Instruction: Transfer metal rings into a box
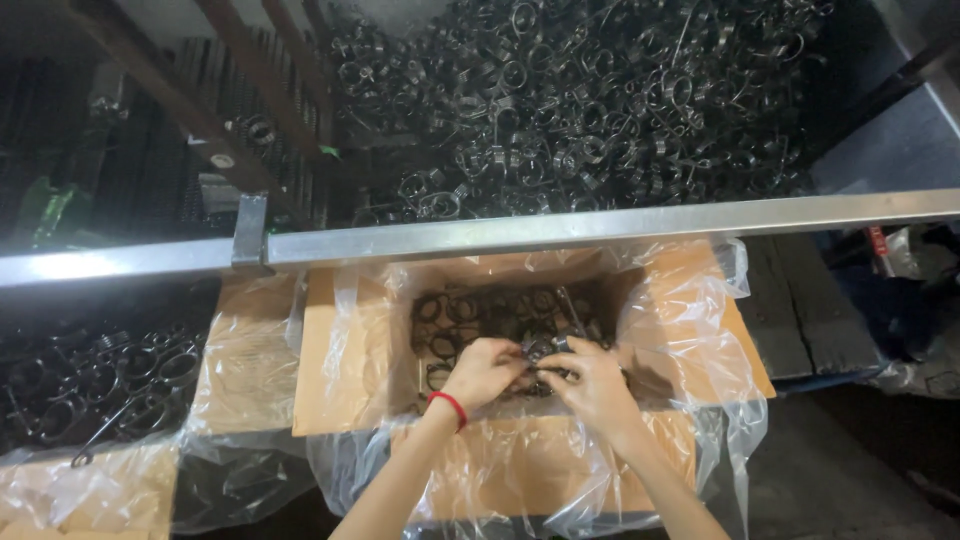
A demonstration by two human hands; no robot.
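Reaching into the cardboard box (340,350), both hands meet over its middle. Left hand (483,372), red band at wrist, fingers curled around dark metal ring clips (540,352); right hand (592,384) pinches the same bunch, touching the left. More clips lie toward the box's far edge. Clear plastic liner (690,300) drapes over the box flaps. Steel rail (600,226) crosses just beyond; big clip heap (580,100) behind it.

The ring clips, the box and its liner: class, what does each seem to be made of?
Ring clips: probably dark steel, judging by their grey glints.
Box: plain brown cardboard, matte, with folded flaps.
Liner: thin clear plastic film, crinkled and shiny.
Both the left hand and right hand grip clips inside the box.
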